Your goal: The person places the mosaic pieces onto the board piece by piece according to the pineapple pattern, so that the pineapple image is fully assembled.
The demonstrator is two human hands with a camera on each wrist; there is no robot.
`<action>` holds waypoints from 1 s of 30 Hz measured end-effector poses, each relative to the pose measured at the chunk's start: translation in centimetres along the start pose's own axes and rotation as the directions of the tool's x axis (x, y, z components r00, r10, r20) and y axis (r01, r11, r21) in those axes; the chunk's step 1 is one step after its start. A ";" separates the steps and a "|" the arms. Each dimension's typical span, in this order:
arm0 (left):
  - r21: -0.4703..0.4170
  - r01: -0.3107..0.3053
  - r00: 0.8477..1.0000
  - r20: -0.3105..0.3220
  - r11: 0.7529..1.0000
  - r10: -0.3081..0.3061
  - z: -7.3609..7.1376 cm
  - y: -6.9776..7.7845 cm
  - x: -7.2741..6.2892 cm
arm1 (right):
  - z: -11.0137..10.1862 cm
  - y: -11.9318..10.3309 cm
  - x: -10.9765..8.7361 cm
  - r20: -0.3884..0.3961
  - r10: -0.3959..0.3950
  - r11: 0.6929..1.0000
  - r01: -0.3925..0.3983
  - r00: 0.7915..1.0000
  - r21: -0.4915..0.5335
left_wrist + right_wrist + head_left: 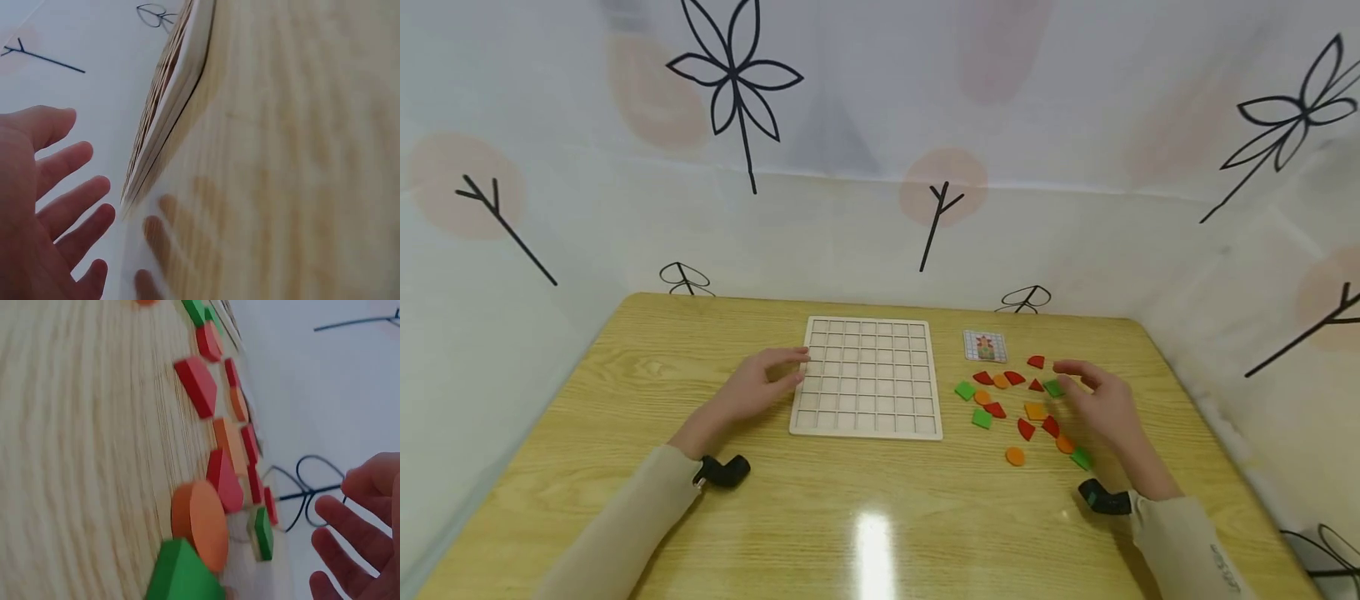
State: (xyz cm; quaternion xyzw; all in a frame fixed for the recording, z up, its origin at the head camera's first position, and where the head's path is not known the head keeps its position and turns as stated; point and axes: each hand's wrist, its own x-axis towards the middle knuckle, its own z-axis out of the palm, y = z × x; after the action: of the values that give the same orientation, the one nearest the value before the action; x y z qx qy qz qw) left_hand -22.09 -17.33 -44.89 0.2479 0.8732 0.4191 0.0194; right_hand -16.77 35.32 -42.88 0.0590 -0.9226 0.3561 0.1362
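Observation:
A pale wooden grid board lies flat on the table, its square cells bare. My left hand hovers at the board's left edge with fingers spread and holds nothing; the left wrist view shows the fingers apart from the board's side. On the right, my right hand is held above the scattered pieces, fingers loosely bent and nothing between them. Nearest to it is a green square. Around lie red quarter-round pieces, orange discs and an orange square.
A small picture card with a red and green figure on a grid lies behind the pieces. The wooden table ends at a patterned white cloth. Each wrist carries a black camera.

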 end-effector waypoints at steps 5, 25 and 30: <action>0.008 -0.017 1.000 -0.004 1.000 0.017 0.1 -1.4 0.7 | -0.5 1.3 0.4 0.099 0.110 0.992 -0.115 0.989 0.045; 0.147 -0.135 0.991 0.028 0.980 0.132 0.7 -3.3 1.9 | -0.1 3.0 2.1 0.355 0.204 0.954 -0.267 0.912 0.138; 0.186 -0.174 0.984 0.058 0.967 0.166 0.9 -3.3 2.1 | -0.3 3.3 2.0 0.380 0.201 0.950 -0.274 0.903 0.148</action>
State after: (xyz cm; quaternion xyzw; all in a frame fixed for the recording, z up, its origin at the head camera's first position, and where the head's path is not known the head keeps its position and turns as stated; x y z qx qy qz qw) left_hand -25.04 -17.45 -47.56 0.3312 0.8842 0.3287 -0.0220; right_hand -19.31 37.95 -44.25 0.0231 -0.8921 0.4429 -0.0862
